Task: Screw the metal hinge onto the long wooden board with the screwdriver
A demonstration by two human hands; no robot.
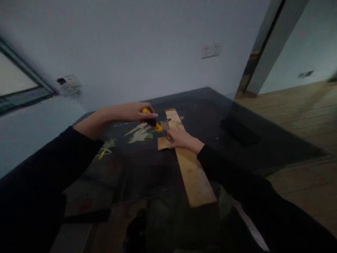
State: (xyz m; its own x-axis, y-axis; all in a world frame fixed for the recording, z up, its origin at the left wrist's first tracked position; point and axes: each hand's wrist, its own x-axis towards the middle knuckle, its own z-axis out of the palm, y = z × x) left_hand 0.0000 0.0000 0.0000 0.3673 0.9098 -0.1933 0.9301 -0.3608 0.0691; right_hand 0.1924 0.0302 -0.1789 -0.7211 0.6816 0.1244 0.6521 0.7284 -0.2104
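My left hand (137,111) is closed around the yellow and black handle of a screwdriver (153,123). Its shaft slants down to the right, toward the fingertips of my right hand (181,138). That hand grips a long light wooden board (196,177) across its middle, near where a short wooden piece (163,143) sticks out to the left. A small dark metal part (170,139) shows at the fingertips, too blurred to name. The board's near end reaches past the table's front edge.
The dark table (205,112) stands against the wall and bears a printed flower pattern (140,135). On its right lies a flat black object (239,130). At the left is a white loop with a yellow tag (102,153). Wall sockets (210,51) sit above.
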